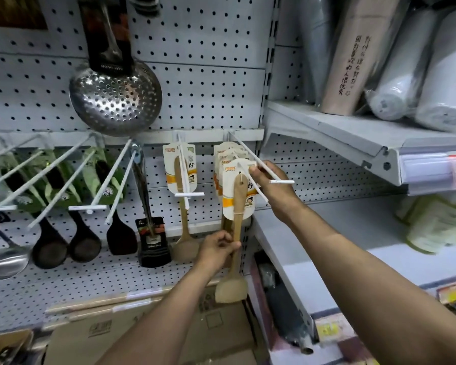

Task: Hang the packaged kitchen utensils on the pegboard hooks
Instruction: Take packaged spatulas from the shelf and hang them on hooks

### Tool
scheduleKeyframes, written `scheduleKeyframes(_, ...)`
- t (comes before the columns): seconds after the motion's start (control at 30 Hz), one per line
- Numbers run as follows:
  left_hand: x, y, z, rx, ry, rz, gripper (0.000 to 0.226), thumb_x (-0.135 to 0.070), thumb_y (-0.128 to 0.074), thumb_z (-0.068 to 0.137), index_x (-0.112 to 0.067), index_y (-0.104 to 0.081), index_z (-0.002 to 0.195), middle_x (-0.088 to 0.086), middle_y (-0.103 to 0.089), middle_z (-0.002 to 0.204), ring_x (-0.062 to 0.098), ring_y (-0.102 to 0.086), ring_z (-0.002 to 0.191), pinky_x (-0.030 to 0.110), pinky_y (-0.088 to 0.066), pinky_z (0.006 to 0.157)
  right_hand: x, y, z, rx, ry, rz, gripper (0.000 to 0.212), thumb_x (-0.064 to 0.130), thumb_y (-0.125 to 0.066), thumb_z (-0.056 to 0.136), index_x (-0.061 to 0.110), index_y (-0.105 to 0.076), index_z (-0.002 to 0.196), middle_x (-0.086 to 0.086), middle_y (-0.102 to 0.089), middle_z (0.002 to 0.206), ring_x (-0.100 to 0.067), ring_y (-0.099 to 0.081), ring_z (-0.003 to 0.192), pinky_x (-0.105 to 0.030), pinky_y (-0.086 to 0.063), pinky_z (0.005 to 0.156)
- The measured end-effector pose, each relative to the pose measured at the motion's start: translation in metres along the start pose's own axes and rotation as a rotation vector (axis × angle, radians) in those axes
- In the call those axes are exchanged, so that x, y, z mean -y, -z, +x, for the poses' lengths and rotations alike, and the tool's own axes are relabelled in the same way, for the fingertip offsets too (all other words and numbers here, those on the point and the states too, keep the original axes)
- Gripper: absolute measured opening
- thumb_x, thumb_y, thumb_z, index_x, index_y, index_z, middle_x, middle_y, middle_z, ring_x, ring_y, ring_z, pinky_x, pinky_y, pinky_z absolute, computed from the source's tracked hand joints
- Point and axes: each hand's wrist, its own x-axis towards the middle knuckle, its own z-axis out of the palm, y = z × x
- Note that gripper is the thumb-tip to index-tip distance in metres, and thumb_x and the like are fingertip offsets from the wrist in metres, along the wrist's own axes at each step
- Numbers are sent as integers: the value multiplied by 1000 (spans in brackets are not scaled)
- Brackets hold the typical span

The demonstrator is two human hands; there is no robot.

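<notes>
Carton: a cardboard carton (153, 335) sits below both hands; its contents cannot be made out.
Shelf, upper: the shelf (334, 133) up and to the right of the right hand carries wrapped rolls (406, 83), at least three, leaning together.
Shelf, lower: the lower shelf (313, 259) under the right forearm holds pale packs (432, 225) at its far right; count unclear.
Held item: one wooden spatula (238, 206) on a white backing card (231, 204), blade hanging down below the left hand, card top level with the right hand.
Right hook: the hook (258, 160) passes beside the right fingers; behind the held card hang about four more carded spatulas (228, 154), overlapped, exact count uncertain.
Centre hook: one carded spatula (181, 180), up and left of the left hand.
Far left: three dark spoons and turners (84, 241) hang well left of the left hand; one steel skimmer (115, 97) hangs above them.
Left hand (217, 248): grip closed around the spatula's handle, below the card; forearm reaching up from the lower centre.
Right hand (271, 185): fingers pinch the card's top corner against the hook; arm extended from the lower right.
Pegboard (208, 61): behind all hung goods.
</notes>
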Motion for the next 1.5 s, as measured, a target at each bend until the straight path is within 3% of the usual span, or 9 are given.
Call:
scheduleKeyframes(0.23, -5, 2, -9, -39, 22, 97, 12, -18, -75, 84, -11, -67, 90, 2, -69, 86, 19, -63, 84, 34, -51, 83, 0, -1, -7, 22, -94, 52, 19, 18, -58, 100, 22, -61, 81, -2, -67, 89, -19, -61, 86, -42, -55, 82)
scheduleKeyframes(0.4, -16, 14, -33, -68, 31, 233, 32, -24, -77, 82, -17, -64, 111, -1, -69, 105, 17, -64, 99, 36, -53, 93, -8, -1, -27, -6, -218, -141, 27, 26, -56, 101, 13, -58, 124, -4, -63, 116, -22, -60, 103, -45, -53, 91)
scheduleKeyframes(0.53, -39, 29, -74, -141, -48, 369, 41, -22, -76, 83, -11, -61, 120, 2, -67, 118, 18, -61, 107, 32, -50, 96, -5, 7, -65, 89, -253, -389, 37, 35, -59, 98, 16, -56, 129, -6, -60, 129, -24, -57, 114, -47, -48, 102)
scheduleKeyframes(0.67, -63, 51, -140, -177, -113, 582, 47, -26, -77, 81, -17, -60, 124, 3, -65, 123, 20, -60, 111, 25, -47, 90, 14, 10, -119, 277, -75, -770, 43, 36, -58, 97, 17, -53, 136, -9, -59, 132, -28, -57, 120, -33, -46, 97)
scheduleKeyframes(0.77, -80, 72, -199, -213, -165, 790, 51, -32, -77, 80, -24, -58, 127, 2, -61, 126, 19, -59, 107, 23, -44, 81, 36, 9, -159, 389, 138, -1077, 47, 37, -57, 96, 22, -49, 139, -11, -56, 138, -31, -53, 125, -37, -44, 97)
scheduleKeyframes(0.87, -96, 96, -256, -309, -212, 899, 52, -34, -76, 81, -28, -56, 129, 1, -57, 129, 22, -54, 116, 33, -46, 92, 66, 5, -199, 435, 297, -1181, 51, 43, -56, 96, 26, -44, 143, -10, -50, 144, -32, -46, 132, -43, -42, 103)
scheduleKeyframes(1.07, -105, 144, -362, -449, -226, 940, 53, -45, -68, 85, -34, -48, 134, -6, -53, 133, 17, -51, 122, 43, -47, 101, 121, -33, -273, 480, 509, -1153, 52, 50, -52, 97, 33, -39, 144, -3, -46, 149, -26, -40, 138, -47, -35, 112)
scheduleKeyframes(1.2, -97, 190, -422, -562, -226, 998, 54, -48, -64, 87, -35, -45, 136, -7, -51, 133, 17, -50, 123, 36, -45, 98, 147, -83, -311, 532, 603, -1088, 51, 51, -52, 96, 35, -39, 144, 1, -46, 149, -22, -40, 138, -45, -32, 116)
scheduleKeyframes(1.5, -45, 358, -547, -777, -83, 1039, 55, -37, -71, 83, -29, -48, 132, 4, -53, 131, 28, -53, 119, 47, -48, 95, 199, -271, -399, 700, 735, -1014, 54, 57, -52, 95, 38, -39, 144, 0, -46, 148, -23, -39, 137, -41, -34, 111)
